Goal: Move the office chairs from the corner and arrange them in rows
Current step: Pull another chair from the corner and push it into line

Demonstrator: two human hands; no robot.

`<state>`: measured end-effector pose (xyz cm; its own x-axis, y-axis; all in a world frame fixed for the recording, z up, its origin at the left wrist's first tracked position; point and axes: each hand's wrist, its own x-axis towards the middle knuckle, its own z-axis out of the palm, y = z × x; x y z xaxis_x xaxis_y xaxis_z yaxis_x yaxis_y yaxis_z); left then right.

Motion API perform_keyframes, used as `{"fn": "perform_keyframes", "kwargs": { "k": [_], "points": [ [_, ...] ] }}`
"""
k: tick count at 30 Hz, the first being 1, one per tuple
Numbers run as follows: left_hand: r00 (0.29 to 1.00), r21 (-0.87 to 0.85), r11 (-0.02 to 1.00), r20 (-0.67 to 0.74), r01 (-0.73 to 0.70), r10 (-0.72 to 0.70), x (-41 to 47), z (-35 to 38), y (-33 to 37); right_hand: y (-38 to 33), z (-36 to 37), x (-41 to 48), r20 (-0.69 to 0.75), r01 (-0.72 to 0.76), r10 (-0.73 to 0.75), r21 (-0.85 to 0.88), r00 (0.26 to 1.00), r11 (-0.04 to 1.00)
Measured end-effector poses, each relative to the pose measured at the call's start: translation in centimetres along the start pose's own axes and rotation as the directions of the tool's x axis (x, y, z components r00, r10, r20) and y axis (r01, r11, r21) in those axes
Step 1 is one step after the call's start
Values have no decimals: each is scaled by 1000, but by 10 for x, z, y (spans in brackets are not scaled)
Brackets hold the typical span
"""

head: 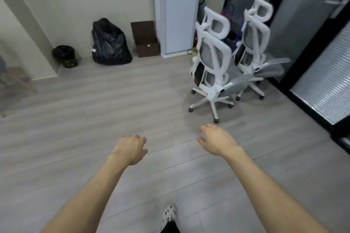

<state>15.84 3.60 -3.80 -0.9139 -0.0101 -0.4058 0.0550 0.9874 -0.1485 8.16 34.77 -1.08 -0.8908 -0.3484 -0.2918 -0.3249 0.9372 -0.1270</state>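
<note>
My left hand (130, 149) and right hand (216, 141) are both extended forward over the grey plank floor (94, 111), backs up, well apart from each other. The fingers (141, 139) of each hand are loosely curled and hold nothing. Two white-framed office chairs with grey mesh backs stand upright in the corner ahead and to my right, backrests toward me. The near office chair (214, 62) has its castor base just beyond my right hand, not touching it. The far office chair (253, 39) stands close behind it, beside the dark-framed glass door (322, 85). A white column (178, 11) stands left of the chairs. Along the wall further left are a brown box (146, 41), a full black rubbish bag (109, 43) and a small black-lined bin (65, 56). My spotted shoe (169, 213) shows at the lower edge.
</note>
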Motion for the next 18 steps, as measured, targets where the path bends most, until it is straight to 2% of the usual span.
{"fn": "perform_keyframes", "kwargs": {
  "k": [9, 13, 18],
  "points": [
    [976, 109, 977, -105, -181, 193, 254, -159, 16, 115, -87, 173, -55, -191, 195, 69, 979, 979],
    [956, 161, 958, -133, -239, 261, 365, -207, 32, 160, -111, 270, -107, -189, 196, 72, 975, 979],
    [909, 191, 941, -264, -278, 322, 484, -268, 47, 210, -146, 396, -177, -142, 149, 55, 973, 988]
  ]
}}
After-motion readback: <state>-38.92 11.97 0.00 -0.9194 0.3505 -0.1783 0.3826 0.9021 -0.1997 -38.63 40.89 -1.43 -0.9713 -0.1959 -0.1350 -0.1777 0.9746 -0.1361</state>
